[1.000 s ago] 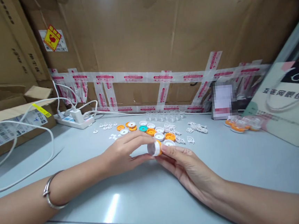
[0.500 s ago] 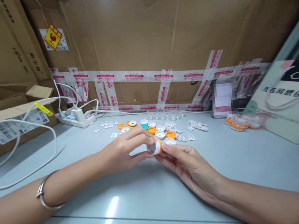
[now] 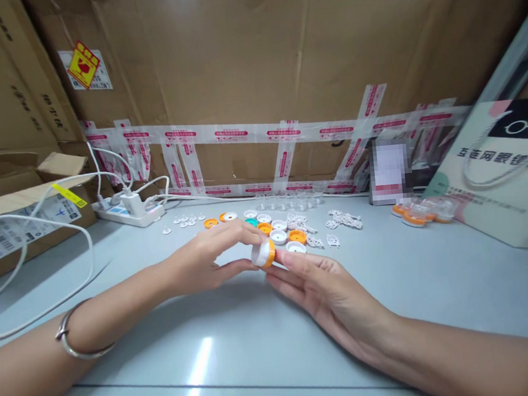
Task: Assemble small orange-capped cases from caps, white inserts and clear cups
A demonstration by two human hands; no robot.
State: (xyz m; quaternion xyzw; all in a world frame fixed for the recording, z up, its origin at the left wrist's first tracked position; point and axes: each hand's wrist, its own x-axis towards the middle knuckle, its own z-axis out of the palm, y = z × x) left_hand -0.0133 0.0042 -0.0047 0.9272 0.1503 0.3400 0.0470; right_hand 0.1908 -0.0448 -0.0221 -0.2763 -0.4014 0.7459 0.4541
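Observation:
Both hands meet over the table around a small round case (image 3: 264, 254) with a white band, an orange end and a clear-looking end. My left hand (image 3: 217, 251) pinches its clear end between thumb and fingers. From the other side, my right hand (image 3: 324, 279) grips the orange end with thumb and fingertips. Just beyond lie orange caps (image 3: 297, 237), white caps (image 3: 279, 237) and one teal cap (image 3: 251, 222). White lattice-like plastic pieces (image 3: 344, 219) are to their right, and small white stemmed parts (image 3: 189, 221) to their left.
Clear cups (image 3: 287, 202) line the back. Orange-and-clear assembled pieces (image 3: 413, 217) sit at right near a phone-like object (image 3: 388, 171) and a paper bag (image 3: 509, 201). At left are a power strip (image 3: 143, 218), loose white cables (image 3: 90, 250) and an open carton (image 3: 1, 212).
The round case has turned slightly in my fingers, showing more of its white band. My left fingers have loosened and straightened a little around it. The camera view has shifted slightly.

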